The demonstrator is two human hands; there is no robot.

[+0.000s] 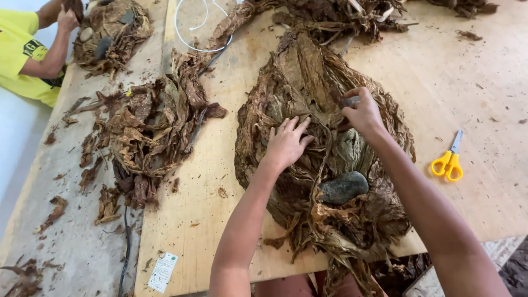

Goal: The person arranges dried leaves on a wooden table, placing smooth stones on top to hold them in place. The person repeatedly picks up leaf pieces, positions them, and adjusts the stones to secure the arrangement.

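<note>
while pressed flat, fingers spread, on broad pile of dried brown leaves [308, 82] mid-board: left hand [286, 144]. beside smooth dark oval stone [343, 187]. beyond, pinching leaf edge: right hand [363, 113]. farther right, yellow-handled scissors [448, 162].

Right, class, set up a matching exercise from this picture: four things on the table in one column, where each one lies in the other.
Things:
1. scissors
2. grey stone
3. white cord
4. left hand

Places:
A. loops at the table's far edge
B. rests on the leaf pile near the person
C. alone on bare wood, right of the pile
D. pressed flat on the leaves, fingers spread

Pairs: 1-C, 2-B, 3-A, 4-D
</note>
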